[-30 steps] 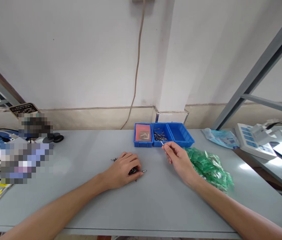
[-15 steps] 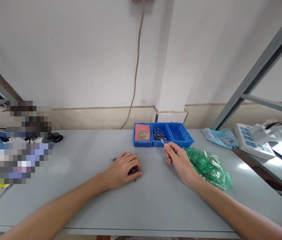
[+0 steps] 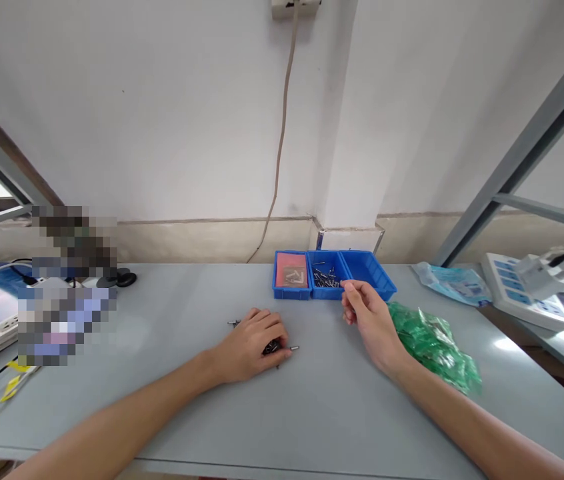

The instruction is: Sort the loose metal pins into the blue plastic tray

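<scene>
My left hand (image 3: 255, 347) is curled over a small pile of dark metal screws (image 3: 271, 347) on the grey table, with a few ends sticking out past the fingers. Just in front of the blue bins, my right hand (image 3: 366, 313) is pinched; whatever its fingertips hold is too small to make out. The middle blue bin (image 3: 327, 293) contains several metal screws. In the left blue bin (image 3: 292, 293) lie a pink card and a small clear bag of parts. No parts show in the right blue bin (image 3: 366, 267).
Crumpled green plastic (image 3: 435, 343) lies beside my right wrist. Behind it are a blue and clear packet (image 3: 455, 285) and a white power strip (image 3: 525, 293). Cables and a round black object (image 3: 126, 277) are at the left. The wall stands behind the bins.
The whole view has shifted, so the table's things appear slightly further right and lower. The shiny screw seen at my right fingertips before no longer shows clearly. My left hand stays over the pile.
</scene>
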The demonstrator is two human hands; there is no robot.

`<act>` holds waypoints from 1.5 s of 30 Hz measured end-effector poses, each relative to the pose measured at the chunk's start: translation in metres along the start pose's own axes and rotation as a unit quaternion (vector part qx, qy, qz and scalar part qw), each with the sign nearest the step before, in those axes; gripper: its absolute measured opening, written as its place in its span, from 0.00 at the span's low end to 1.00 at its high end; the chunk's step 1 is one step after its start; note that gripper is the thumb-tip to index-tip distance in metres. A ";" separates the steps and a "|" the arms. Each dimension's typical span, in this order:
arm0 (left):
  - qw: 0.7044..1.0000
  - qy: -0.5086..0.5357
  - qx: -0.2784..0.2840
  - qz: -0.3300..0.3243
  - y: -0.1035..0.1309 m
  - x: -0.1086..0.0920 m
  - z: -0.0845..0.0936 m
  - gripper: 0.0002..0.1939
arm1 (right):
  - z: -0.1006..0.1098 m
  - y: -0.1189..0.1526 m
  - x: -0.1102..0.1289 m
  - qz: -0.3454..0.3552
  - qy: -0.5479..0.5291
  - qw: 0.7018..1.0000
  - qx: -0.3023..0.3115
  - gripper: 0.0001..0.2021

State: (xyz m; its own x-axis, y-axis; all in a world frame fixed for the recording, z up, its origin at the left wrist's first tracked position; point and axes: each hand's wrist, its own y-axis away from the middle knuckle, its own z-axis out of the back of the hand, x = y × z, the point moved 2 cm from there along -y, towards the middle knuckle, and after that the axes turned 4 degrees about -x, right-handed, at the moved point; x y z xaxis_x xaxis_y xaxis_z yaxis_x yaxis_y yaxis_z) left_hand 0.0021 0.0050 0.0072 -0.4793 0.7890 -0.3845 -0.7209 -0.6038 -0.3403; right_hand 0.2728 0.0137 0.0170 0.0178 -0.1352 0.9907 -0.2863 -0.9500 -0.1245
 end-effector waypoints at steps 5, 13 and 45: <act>1.000 -0.012 -0.004 -0.004 0.000 0.001 -0.001 0.10 | -0.003 0.006 0.003 0.025 0.097 0.993 0.056 0.20; 1.000 -0.012 -0.011 -0.006 0.001 0.001 -0.001 0.10 | -0.015 0.026 0.000 0.151 0.263 0.928 0.216 0.10; 0.999 -0.030 -0.023 0.001 -0.001 0.002 -0.003 0.07 | -0.018 0.037 -0.006 0.205 0.395 0.821 0.359 0.12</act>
State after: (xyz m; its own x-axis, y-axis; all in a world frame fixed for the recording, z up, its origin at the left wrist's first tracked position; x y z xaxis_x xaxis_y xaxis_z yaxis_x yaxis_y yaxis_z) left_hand 0.0036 0.0064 0.0040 -0.5109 0.7920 -0.3342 -0.6962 -0.6093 -0.3796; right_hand 0.2451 -0.0159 0.0076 -0.6464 -0.5297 0.5492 0.5300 -0.8295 -0.1762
